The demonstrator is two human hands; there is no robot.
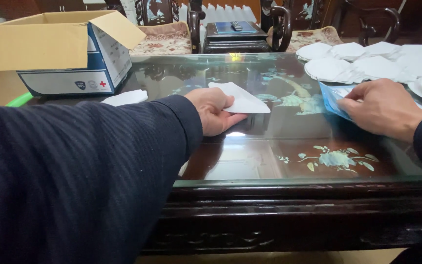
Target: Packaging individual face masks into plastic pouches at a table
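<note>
On the glass-topped table (250, 146), near its middle, lies a folded white mask (242, 99), pinched at its near edge by the left hand (213, 111); the fingers are closed on it, thumb below and the other fingers curled over, and the far part of the mask rests flat on the glass. The left forearm in a dark ribbed sleeve (84, 171) fills the lower left of the view. Well apart to the right, the right hand (382, 108) presses down on a light blue plastic wrapper (332, 99), fingers bent and closed over its edge, with the wrapper lying on the glass.

Another white mask (127, 97) lies to the left of the held one, just in front of an open cardboard box (59, 51) with blue and white sides and its flaps raised. Beyond the right hand, a spread of white masks (377, 61) covers the far right corner of the table, overlapping one another.

The glass lies over dark wood inlaid with pale flowers and leaves, and the table's front edge is carved dark wood. Behind it stand carved wooden chairs (164, 29) with patterned cushions, and between them a small dark stand (235, 36) with a remote control on it.
</note>
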